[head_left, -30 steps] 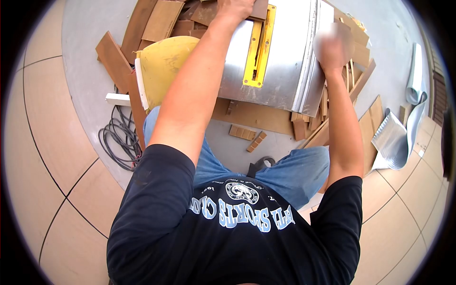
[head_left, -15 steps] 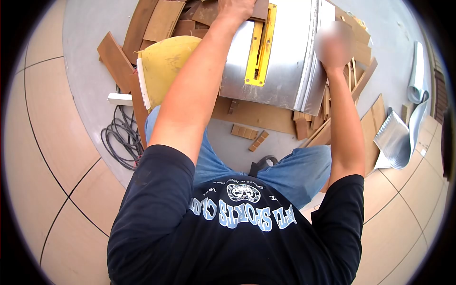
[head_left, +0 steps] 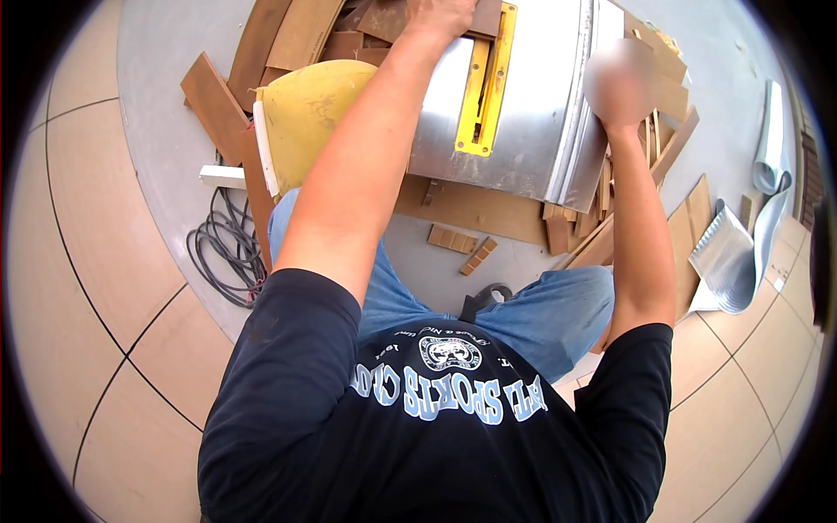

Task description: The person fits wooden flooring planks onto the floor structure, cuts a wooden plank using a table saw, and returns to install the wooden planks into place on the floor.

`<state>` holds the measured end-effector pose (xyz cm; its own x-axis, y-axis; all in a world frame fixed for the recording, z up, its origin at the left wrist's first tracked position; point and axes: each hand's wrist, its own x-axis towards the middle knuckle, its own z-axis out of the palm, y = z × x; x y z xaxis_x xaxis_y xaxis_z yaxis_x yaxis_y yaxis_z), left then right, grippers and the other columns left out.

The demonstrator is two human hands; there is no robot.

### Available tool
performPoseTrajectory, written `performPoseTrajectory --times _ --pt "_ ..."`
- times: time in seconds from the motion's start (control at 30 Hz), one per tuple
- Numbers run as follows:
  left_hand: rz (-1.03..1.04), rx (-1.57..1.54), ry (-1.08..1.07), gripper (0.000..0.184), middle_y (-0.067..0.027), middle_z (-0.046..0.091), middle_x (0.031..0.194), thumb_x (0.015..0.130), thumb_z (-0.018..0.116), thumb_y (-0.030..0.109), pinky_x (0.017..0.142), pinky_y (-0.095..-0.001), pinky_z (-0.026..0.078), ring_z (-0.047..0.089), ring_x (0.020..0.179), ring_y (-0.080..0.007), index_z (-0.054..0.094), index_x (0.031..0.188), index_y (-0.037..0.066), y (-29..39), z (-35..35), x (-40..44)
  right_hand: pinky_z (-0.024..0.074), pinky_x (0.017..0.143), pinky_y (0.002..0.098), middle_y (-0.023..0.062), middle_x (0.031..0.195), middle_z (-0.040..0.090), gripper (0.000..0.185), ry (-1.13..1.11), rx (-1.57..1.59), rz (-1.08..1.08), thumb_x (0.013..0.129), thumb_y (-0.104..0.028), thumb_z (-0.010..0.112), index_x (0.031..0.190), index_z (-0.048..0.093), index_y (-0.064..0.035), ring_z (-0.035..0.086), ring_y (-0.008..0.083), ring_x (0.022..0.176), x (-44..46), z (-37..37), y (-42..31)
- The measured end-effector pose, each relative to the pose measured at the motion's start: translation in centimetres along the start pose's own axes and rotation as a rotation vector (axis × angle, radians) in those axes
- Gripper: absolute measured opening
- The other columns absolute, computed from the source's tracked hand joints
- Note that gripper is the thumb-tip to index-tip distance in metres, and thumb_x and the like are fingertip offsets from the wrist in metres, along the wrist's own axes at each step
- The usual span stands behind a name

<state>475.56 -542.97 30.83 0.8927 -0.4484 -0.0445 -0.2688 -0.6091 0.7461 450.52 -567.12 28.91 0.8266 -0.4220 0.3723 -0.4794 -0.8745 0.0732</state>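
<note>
My left hand is at the top edge of the view, closed on a brown wooden board. Its fingertips are partly cut off by the frame. The board lies on the metal top of a table saw, across the far part of the yellow slotted insert. My right hand is at the right side of the saw top, beside the grooved metal rail. Blur covers this hand, so its fingers and anything in them are hidden.
Wood offcuts pile up left of the saw, with more scraps to its right. A yellow chair-like piece stands by my left forearm. Coiled black cable, two small wood pieces and silvery sheeting lie on the floor.
The whole view has shifted slightly, with the saw a little further right and up in the frame. Both hands and the board keep nearly the same places on the saw.
</note>
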Motion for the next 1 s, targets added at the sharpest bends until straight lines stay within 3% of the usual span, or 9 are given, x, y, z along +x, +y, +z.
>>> performPoseTrajectory --times 0.17,0.3,0.37,0.57,0.8,1.0 --pt "-0.018 0.016 -0.012 0.092 -0.036 0.038 0.154 0.095 0.065 0.06 0.122 -0.046 0.036 0.041 0.144 -0.0475 0.035 0.161 0.004 0.4 -0.3 -0.2 0.0512 0.098 0.0449 0.0129 0.12 0.069 0.03 0.095 -0.049 -0.065 0.092 -0.02 0.067 0.12 0.068 -0.009 0.064 0.0333 0.114 0.5 -1.0 -0.9" --pt "-0.041 0.025 -0.038 0.092 -0.0349 0.036 0.155 0.095 0.065 0.059 0.122 -0.0458 0.037 0.041 0.145 -0.0468 0.033 0.162 0.006 0.9 -0.9 -0.8 0.0514 0.097 0.0451 0.0128 0.119 0.069 0.029 0.194 -0.013 -0.127 0.092 -0.02 0.066 0.119 0.068 -0.0089 0.064 0.0336 0.113 0.6 -0.9 -0.7" --pt "-0.035 0.009 -0.06 0.091 -0.0349 0.036 0.156 0.095 0.065 0.059 0.121 -0.0458 0.037 0.041 0.144 -0.0468 0.033 0.162 0.006 0.8 -1.1 -0.8 0.0498 0.102 0.0457 0.0136 0.133 0.064 0.042 -0.013 -0.046 -0.022 0.095 -0.023 0.067 0.134 0.062 -0.0071 0.06 0.0339 0.123 0.6 -1.0 -0.6" --pt "-0.021 -0.005 -0.061 0.09 -0.0361 0.035 0.155 0.096 0.065 0.058 0.121 -0.0457 0.037 0.042 0.143 -0.0472 0.033 0.162 0.006 0.7 -1.0 -0.9 0.0498 0.102 0.0441 0.0158 0.125 0.067 0.036 -0.003 0.114 0.05 0.1 -0.027 0.058 0.129 0.064 -0.006 0.063 0.0352 0.117 0.7 -0.5 -0.4" --pt "0.014 -0.02 -0.024 0.091 -0.0363 0.035 0.155 0.094 0.067 0.058 0.121 -0.0454 0.037 0.042 0.142 -0.0475 0.036 0.161 0.004 0.1 -0.7 -1.2 0.0507 0.1 0.044 0.0156 0.125 0.068 0.038 0.014 0.134 0.068 0.1 -0.028 0.058 0.13 0.064 -0.0068 0.063 0.0351 0.116 0.2 0.3 -0.2" --pt "-0.027 -0.054 -0.047 0.09 -0.0358 0.037 0.153 0.094 0.068 0.055 0.121 -0.0457 0.037 0.041 0.143 -0.0476 0.036 0.161 0.004 0.7 -1.4 -1.9 0.0507 0.099 0.0435 0.0127 0.121 0.069 0.031 0.109 0.01 -0.045 0.092 -0.018 0.066 0.121 0.068 -0.0079 0.063 0.0328 0.115 0.8 -1.8 -1.6"
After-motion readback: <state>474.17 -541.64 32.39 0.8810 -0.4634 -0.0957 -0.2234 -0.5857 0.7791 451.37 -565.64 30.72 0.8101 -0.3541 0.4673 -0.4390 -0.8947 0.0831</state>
